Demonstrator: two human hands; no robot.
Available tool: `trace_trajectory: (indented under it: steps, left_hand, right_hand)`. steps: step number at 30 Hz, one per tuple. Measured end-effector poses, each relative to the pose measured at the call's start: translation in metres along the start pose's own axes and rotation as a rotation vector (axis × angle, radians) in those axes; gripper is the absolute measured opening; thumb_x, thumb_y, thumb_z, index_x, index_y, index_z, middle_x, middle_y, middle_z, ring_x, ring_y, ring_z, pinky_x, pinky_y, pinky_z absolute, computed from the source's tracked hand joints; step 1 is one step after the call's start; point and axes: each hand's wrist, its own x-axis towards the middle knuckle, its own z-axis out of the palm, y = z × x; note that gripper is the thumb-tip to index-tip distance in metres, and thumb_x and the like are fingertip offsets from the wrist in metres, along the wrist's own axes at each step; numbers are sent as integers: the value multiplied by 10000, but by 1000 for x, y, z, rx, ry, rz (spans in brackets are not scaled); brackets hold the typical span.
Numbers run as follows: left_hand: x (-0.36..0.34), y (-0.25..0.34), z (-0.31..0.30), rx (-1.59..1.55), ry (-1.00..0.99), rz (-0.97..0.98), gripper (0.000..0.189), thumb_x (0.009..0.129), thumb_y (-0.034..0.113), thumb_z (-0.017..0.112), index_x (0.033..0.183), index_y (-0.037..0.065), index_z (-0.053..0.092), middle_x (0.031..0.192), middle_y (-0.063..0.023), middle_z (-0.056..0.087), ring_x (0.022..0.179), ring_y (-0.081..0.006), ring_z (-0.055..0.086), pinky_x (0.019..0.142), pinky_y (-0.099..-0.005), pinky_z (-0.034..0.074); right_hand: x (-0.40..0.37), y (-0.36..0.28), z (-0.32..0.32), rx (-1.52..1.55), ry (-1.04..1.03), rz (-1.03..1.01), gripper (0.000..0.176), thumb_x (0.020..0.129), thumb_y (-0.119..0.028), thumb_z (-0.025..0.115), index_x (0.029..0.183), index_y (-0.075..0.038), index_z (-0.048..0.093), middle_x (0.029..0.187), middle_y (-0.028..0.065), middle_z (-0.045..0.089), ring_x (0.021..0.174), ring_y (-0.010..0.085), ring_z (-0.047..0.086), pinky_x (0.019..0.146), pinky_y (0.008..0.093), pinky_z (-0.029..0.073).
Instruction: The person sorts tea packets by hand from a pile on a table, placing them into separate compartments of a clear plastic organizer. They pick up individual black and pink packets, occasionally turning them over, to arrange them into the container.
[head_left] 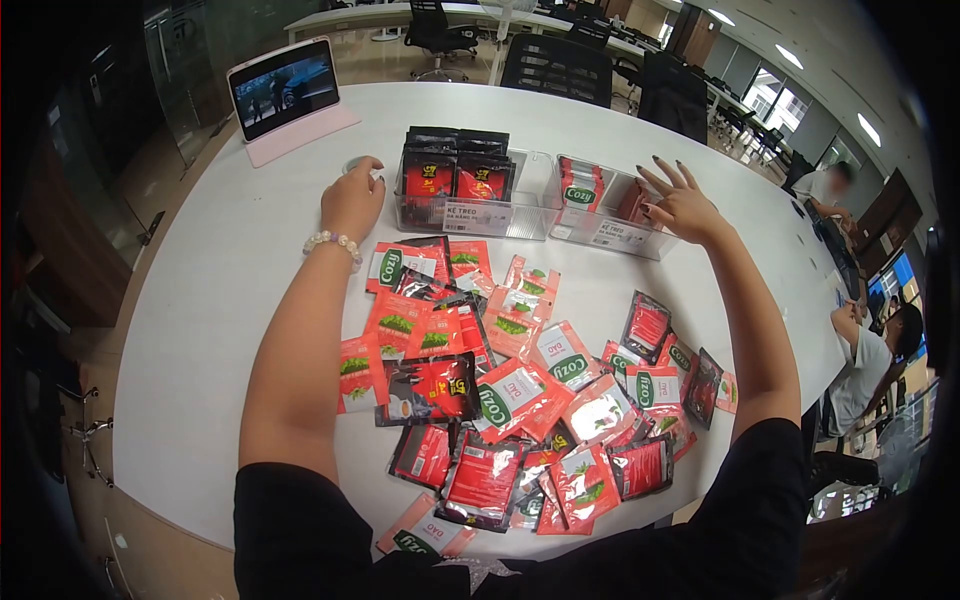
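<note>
My left hand (352, 203) is beside the left end of a clear plastic bin (520, 222), its fingers loosely bent and nothing visible in them. Black-and-red coffee sachets (430, 180) stand upright in that bin's left part. Over the right end of a second clear bin (607, 232) is my right hand (688, 208), fingers spread, thumb near the rim. Pink Cozy tea sachets (580, 185) stand in this bin's left part, with more reddish sachets (636, 203) near my right fingers. Between my forearms lies a loose pile of mixed Cozy sachets (510, 395) and black-and-red coffee sachets (432, 388).
A tablet (285, 88) in a pink case plays video at the table's back left. Office chairs (556, 68) stand behind the white table (190, 370). Two people (865, 365) sit along the right side.
</note>
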Motion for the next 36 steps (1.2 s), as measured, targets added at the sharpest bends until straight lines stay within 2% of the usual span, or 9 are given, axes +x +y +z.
trace_trajectory:
  steps: [15,17,19,21,24,27,29,31,36]
  left_hand:
    - [0,-1,1,5,-4,-3,209,850,158,577,1057,134,599,755,-82,664,736,-293,654,673,-414,509]
    - [0,-1,1,8,-3,-1,207,850,158,576,1054,135,600,751,-81,662,734,-292,653,671,-414,509]
    - [0,-1,2,8,-3,0,205,850,158,576,1052,135,600,746,-81,659,730,-291,652,669,-414,508]
    - [0,-1,1,3,-3,-1,204,849,159,576,1050,135,600,740,-80,656,726,-291,651,666,-415,507]
    - [0,-1,1,5,-16,-5,205,849,162,577,1051,136,600,747,-81,660,731,-292,653,666,-415,507]
    - [0,0,1,8,-5,0,211,848,164,578,1056,138,601,755,-80,664,739,-295,654,670,-414,508]
    - [-1,0,1,13,-4,0,213,849,165,576,1059,139,601,761,-80,666,742,-295,655,673,-413,509]
    - [-1,2,0,15,-6,-6,214,850,165,576,1061,139,601,765,-80,667,745,-296,655,674,-413,509]
    - [-2,4,-1,10,-17,-21,214,853,170,577,1063,138,600,766,-81,669,746,-297,656,675,-415,509]
  right_hand:
    - [6,-11,2,106,-77,50,553,987,-443,231,1139,-171,689,1531,32,281,1457,250,43,1177,470,8]
    - [16,17,44,-358,449,-172,564,986,-437,238,1138,-126,683,1534,27,274,1456,254,50,1177,468,11]
    - [15,11,37,-354,498,-176,577,983,-431,241,1141,-85,674,1538,20,267,1455,256,58,1178,464,12]
    - [4,-4,7,110,68,38,591,980,-426,241,1149,-48,662,1541,10,259,1454,256,66,1178,459,10]
    - [2,-14,-9,192,217,19,516,975,-399,308,1129,-65,670,1543,32,255,1440,254,129,1169,461,83]
    - [1,-53,-40,425,260,-11,373,957,-338,449,1140,-86,655,1484,77,364,1375,255,291,1114,449,253]
    - [2,-85,-58,836,25,-104,295,902,-263,588,1141,-97,634,1402,104,461,1239,260,461,1007,410,396]
    - [0,-125,-71,886,-158,-129,305,864,-143,617,1164,-89,610,1242,98,576,1066,248,584,851,352,487]
    - [12,-169,-15,661,34,-177,376,831,-234,674,1147,-45,595,999,135,638,930,248,621,785,350,501]
